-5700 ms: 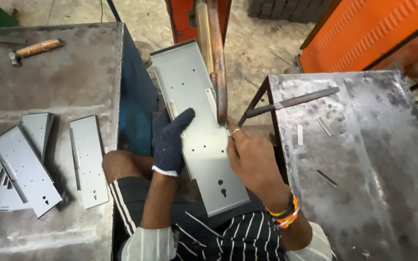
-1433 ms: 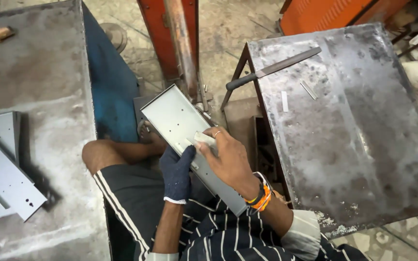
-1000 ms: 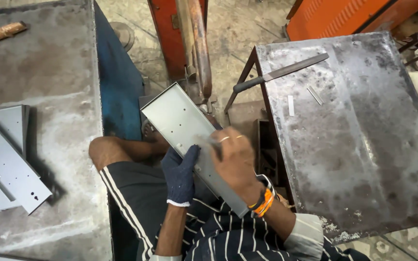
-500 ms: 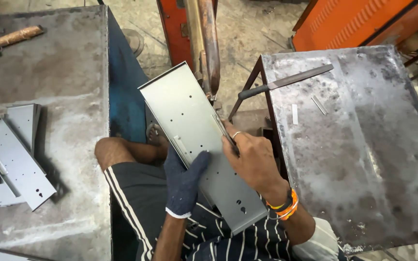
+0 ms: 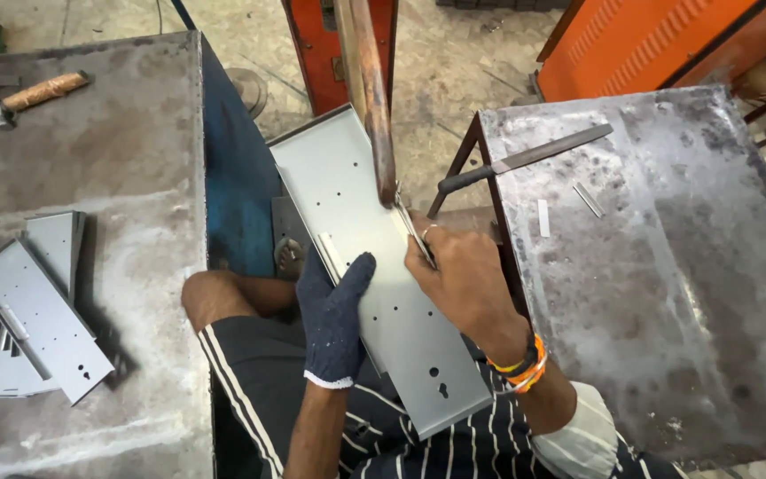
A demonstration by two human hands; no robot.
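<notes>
A long grey metal plate [image 5: 347,204] with small holes lies tilted across my lap, its far end under the copper arm [image 5: 372,98] of a red machine. My left hand [image 5: 334,310], in a dark blue glove, lies flat on the plate beside a small metal strip [image 5: 330,255]. My bare right hand [image 5: 463,284] grips the plate's right edge and pinches a thin metal strip [image 5: 411,229] right below the copper arm's tip.
On the left table [image 5: 82,151] lie stacked grey plates [image 5: 37,315] and a wooden-handled hammer [image 5: 37,91]. The right table [image 5: 667,266] carries a file [image 5: 525,160] and small metal strips [image 5: 543,217]. An orange cabinet [image 5: 667,44] stands behind.
The plate was drawn back toward my lap, then pushed forward again under the copper arm. My right hand now holds the thin strip at the arm's tip.
</notes>
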